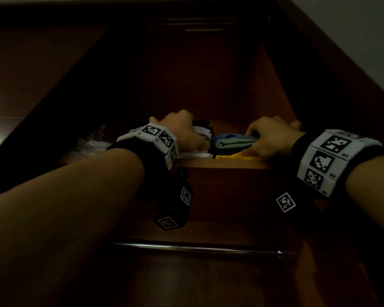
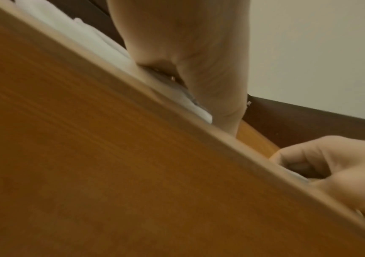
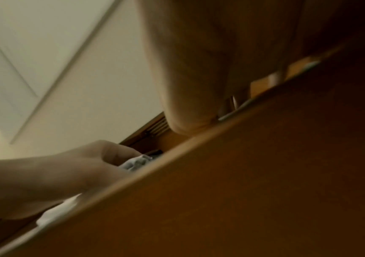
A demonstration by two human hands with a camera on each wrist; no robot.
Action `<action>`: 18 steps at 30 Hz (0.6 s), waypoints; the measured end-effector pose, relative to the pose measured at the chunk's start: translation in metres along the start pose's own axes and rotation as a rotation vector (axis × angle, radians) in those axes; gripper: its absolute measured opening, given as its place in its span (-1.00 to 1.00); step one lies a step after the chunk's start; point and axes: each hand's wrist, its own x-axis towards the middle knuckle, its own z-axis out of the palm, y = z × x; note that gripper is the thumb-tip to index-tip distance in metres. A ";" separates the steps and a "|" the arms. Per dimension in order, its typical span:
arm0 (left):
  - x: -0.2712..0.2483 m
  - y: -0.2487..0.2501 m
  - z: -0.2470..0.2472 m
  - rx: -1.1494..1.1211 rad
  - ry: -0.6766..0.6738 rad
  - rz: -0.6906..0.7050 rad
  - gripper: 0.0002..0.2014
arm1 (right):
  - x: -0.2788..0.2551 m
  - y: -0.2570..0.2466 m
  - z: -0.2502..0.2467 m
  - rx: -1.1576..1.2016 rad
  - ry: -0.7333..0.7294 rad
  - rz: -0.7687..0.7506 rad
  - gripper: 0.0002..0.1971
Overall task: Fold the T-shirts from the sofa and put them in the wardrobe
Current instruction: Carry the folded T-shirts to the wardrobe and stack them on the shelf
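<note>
Two piles of folded T-shirts lie on a high wardrobe shelf (image 1: pixel 226 165). My left hand (image 1: pixel 186 131) curls over the white folded T-shirt (image 1: pixel 194 154) on the left pile. In the right wrist view the left hand's (image 3: pixel 67 173) fingers grip pale cloth (image 3: pixel 60 210). My right hand (image 1: pixel 268 138) grips the right end of a pile of blue and green T-shirts (image 1: pixel 233 141) that lies on a yellow one (image 1: pixel 228 156). The left wrist view shows the right hand (image 2: pixel 342 170) curled at the shelf edge (image 2: pixel 133 156).
The wardrobe interior is dark brown wood, with side walls close on both sides. A metal hanging rail (image 1: pixel 197 248) runs below the shelf. More pale cloth (image 1: pixel 93 145) lies at the shelf's left. A dark garment (image 1: pixel 201 124) lies behind the white pile.
</note>
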 end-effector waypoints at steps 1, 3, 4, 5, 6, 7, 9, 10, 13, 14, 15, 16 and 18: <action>-0.001 0.001 -0.002 -0.025 0.021 -0.014 -0.56 | 0.001 0.000 -0.002 0.005 0.017 0.017 -0.81; -0.001 0.001 -0.006 -0.053 0.063 -0.037 -0.54 | 0.001 0.001 -0.010 0.106 0.063 0.020 -0.82; -0.001 0.000 -0.008 -0.051 0.072 -0.040 -0.51 | 0.001 0.002 -0.014 0.186 0.086 0.015 -0.80; -0.002 0.001 -0.010 -0.031 0.071 -0.032 -0.46 | 0.002 0.004 -0.018 0.255 0.105 0.009 -0.77; -0.002 0.002 -0.011 0.000 0.064 -0.012 -0.41 | 0.003 0.005 -0.021 0.301 0.104 -0.001 -0.73; -0.002 0.005 -0.011 0.027 0.048 0.016 -0.36 | 0.003 0.005 -0.021 0.325 0.077 -0.006 -0.71; -0.003 0.015 -0.009 0.035 0.006 0.074 -0.33 | 0.007 0.004 -0.021 0.365 0.033 0.029 -0.75; -0.003 0.021 -0.008 0.024 -0.015 0.091 -0.35 | 0.009 0.003 -0.022 0.408 0.030 0.043 -0.77; -0.005 0.030 -0.004 0.048 -0.060 0.115 -0.32 | 0.010 0.000 -0.026 0.531 0.088 0.083 -0.74; -0.005 0.030 -0.002 0.082 -0.062 0.122 -0.29 | 0.010 0.000 -0.025 0.521 0.086 0.081 -0.74; -0.006 0.030 -0.001 0.113 -0.050 0.127 -0.28 | 0.012 0.001 -0.024 0.494 0.059 0.077 -0.73; -0.006 0.030 0.001 0.131 -0.030 0.128 -0.28 | 0.017 0.002 -0.020 0.436 0.019 0.065 -0.75; -0.007 0.031 0.002 0.134 -0.021 0.116 -0.29 | 0.023 0.005 -0.016 0.311 -0.030 0.065 -0.76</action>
